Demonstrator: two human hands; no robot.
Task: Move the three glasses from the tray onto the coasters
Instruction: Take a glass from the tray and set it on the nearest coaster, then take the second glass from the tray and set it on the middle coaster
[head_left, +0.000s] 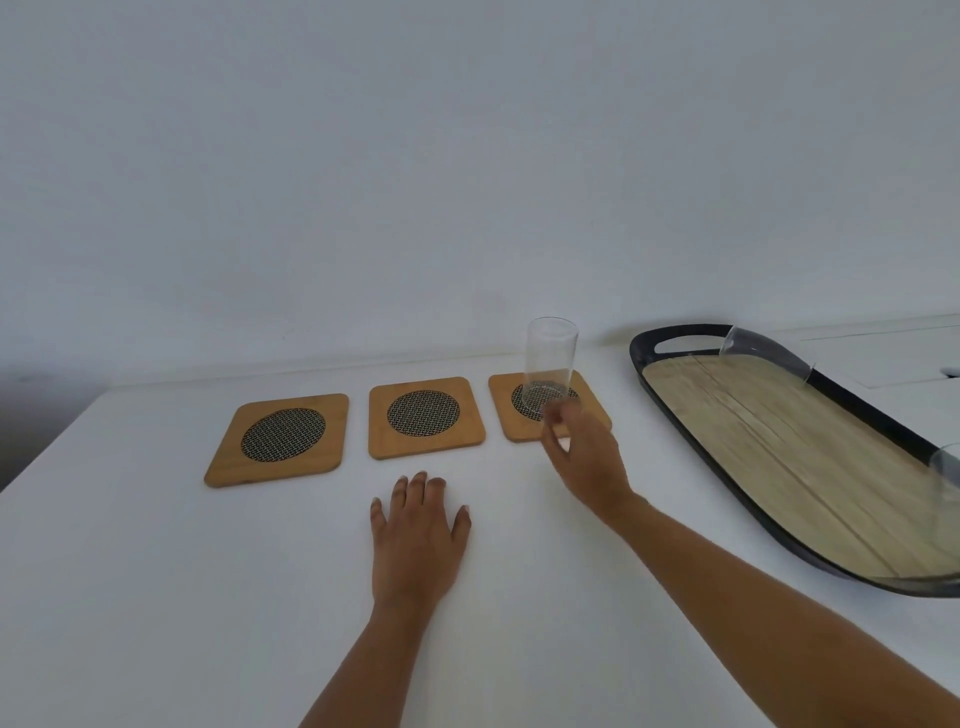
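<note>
Three square wooden coasters with dark mesh centres lie in a row on the white table: left coaster (280, 439), middle coaster (425, 417), right coaster (524, 434). A clear tall glass (550, 358) stands upright on the right coaster. My right hand (587, 462) is just in front of the base of that glass, thumb and fingers curled apart, fingertips at the base. My left hand (415, 530) rests flat on the table, palm down. On the oval tray (769, 441) stand a second glass (763, 356) at the far rim and a third glass (948, 470) at the frame's right edge.
The tray has a dark rim, a wood-look floor and a handle cut-out at its far end. A plain white wall rises behind the table. The table's left edge runs diagonally past the left coaster.
</note>
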